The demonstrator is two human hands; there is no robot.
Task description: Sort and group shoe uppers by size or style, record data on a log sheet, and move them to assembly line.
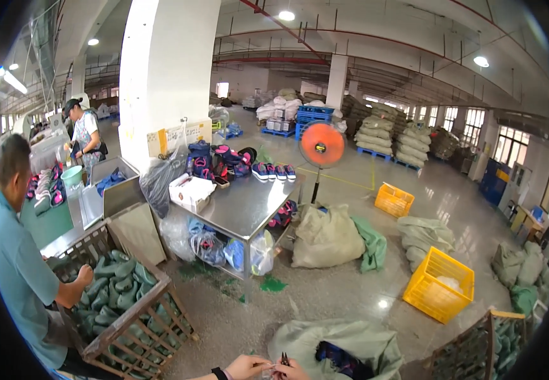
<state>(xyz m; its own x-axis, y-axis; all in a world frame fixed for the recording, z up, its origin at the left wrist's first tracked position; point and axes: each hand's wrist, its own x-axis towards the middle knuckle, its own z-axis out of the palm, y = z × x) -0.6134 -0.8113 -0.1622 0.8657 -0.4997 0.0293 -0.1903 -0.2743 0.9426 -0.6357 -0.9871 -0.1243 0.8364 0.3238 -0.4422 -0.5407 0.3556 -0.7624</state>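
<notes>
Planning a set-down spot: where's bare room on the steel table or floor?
Free: near part of steel table, bordered by white carton at left and sneaker row behind; floor between open sack and slatted wooden crate. Crowded: table's far side, piled with shoes; underneath, plastic bags; the crate, heaped with shoe lasts.

Down at the lower edge, the right hand (293,370) grips a dark pointed tool (284,359), the left hand (248,367) just beside it, with an open pale sack (372,335) of dark blue items (343,361) near. Over on the left, a co-worker (21,253) in blue reaches across a slatted crate (129,315) of green foot-shaped forms (122,285), while sneakers (274,171) line the metal desk (243,215) beyond.
</notes>
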